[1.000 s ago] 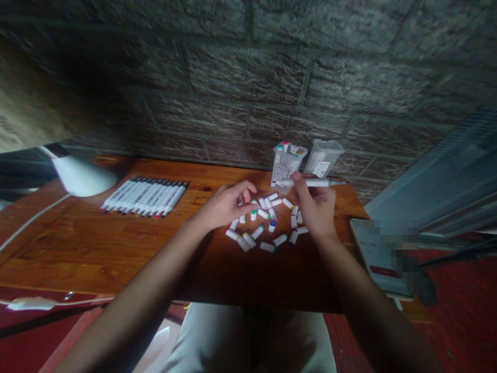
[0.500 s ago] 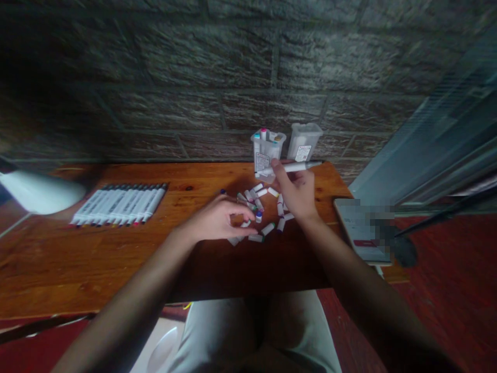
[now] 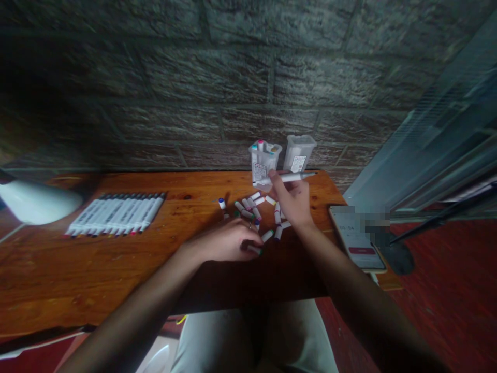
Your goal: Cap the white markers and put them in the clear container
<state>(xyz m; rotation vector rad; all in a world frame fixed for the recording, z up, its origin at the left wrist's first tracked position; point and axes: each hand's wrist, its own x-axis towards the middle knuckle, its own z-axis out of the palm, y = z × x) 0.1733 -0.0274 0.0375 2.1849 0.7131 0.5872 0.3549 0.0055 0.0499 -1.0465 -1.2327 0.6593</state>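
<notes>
My right hand is closed round a white marker, held level with dark tips bare at both ends. Below it, loose marker caps with coloured ends lie scattered on the wooden table. Over the left part of these caps, my left hand hangs low with fingers curved and a gap between thumb and forefinger. A green-ended cap lies at its fingertips; whether they touch it I cannot tell. One blue-topped cap stands apart, just beyond that hand.
Two clear plastic containers stand by the wall: one container with several markers in it, another container to its right. A row of white markers lies at left, near a white lamp. A phone lies by the right edge.
My left hand has moved down and slightly right over the caps, uncovering the blue-topped cap. My right hand still holds the marker. The view has tilted slightly.
</notes>
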